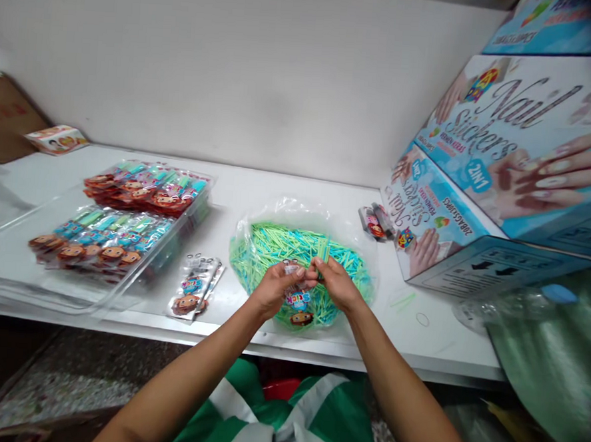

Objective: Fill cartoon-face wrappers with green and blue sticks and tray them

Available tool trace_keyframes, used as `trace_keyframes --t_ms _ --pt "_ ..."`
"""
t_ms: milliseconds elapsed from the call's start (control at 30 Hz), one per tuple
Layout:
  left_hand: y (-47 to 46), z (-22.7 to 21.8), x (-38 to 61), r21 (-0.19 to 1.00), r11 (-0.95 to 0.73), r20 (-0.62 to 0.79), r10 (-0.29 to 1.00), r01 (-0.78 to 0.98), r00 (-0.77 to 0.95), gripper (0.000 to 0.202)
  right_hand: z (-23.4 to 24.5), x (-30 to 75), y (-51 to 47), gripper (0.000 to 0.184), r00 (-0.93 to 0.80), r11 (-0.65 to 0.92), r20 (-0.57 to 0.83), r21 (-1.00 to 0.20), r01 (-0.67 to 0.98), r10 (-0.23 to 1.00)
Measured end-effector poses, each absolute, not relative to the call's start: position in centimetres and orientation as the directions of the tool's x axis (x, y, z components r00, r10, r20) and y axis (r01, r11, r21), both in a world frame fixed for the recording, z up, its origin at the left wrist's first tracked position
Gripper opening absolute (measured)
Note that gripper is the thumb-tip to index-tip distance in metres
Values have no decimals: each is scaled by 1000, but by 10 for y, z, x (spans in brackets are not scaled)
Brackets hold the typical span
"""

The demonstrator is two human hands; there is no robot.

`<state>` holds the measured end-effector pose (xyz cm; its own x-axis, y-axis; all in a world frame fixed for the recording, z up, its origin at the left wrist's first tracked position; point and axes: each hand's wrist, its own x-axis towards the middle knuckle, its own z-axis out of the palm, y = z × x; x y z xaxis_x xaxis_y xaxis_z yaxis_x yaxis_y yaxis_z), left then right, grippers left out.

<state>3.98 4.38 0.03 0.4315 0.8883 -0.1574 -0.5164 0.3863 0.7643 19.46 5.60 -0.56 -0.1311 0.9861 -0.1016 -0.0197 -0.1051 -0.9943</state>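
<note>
A clear plastic bag (296,211) lies spread on the table, full of thin green and blue sticks (284,240). Over it my left hand (277,285) is closed on a small printed sachet (300,308), which hangs down with a cartoon face at its lower end. My right hand (336,282) pinches a small bundle of green sticks (322,251) beside the sachet's top. The fingertips of both hands nearly meet there. Left of the bag lie several flat printed sachets (191,291) in a loose stack.
A clear plastic tray (174,247) on the left holds rows of filled sachets (114,240). Nail sticker boxes (511,134) are stacked at the right, near a plastic bottle (515,304). More sachets (375,221) lie by the boxes. A rubber band (422,319) rests on the white table.
</note>
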Motion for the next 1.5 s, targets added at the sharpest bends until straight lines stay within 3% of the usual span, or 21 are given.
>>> trace_keyframes --t_ms 100,200,300,400,567,700,800,1000,1233,1500 --pt "49 6 29 834 315 -167 927 -454 336 32 1 209 59 27 -212 122 24 -879 461 977" --pt "58 16 24 957 75 -67 997 -278 39 31 12 216 56 21 -294 293 70 -452 842 953" --pt "63 25 29 975 -196 210 966 100 -153 20 24 208 49 18 -334 339 75 -62 939 940" --pt "62 27 40 911 -285 312 949 299 -46 16 33 194 41 14 -394 390 79 51 919 916" --pt "59 20 43 951 -233 242 970 201 -23 18 40 193 39 17 -414 415 49 -9 910 909" --pt "60 15 32 991 7 8 994 -134 112 30 48 206 42 20 -416 413 22 -169 895 909" --pt "59 15 25 974 121 -87 980 -190 177 29 57 212 44 20 -449 436 18 -272 858 894" --pt "52 19 23 991 103 -85 976 -81 200 20 73 212 45 22 -536 496 -31 -341 799 843" --pt "44 19 22 933 -221 172 967 285 188 26 85 211 49 23 -600 538 -143 -319 780 787" --pt "41 23 19 846 -319 253 946 428 205 26 85 215 48 23 -634 547 -177 -365 753 753"
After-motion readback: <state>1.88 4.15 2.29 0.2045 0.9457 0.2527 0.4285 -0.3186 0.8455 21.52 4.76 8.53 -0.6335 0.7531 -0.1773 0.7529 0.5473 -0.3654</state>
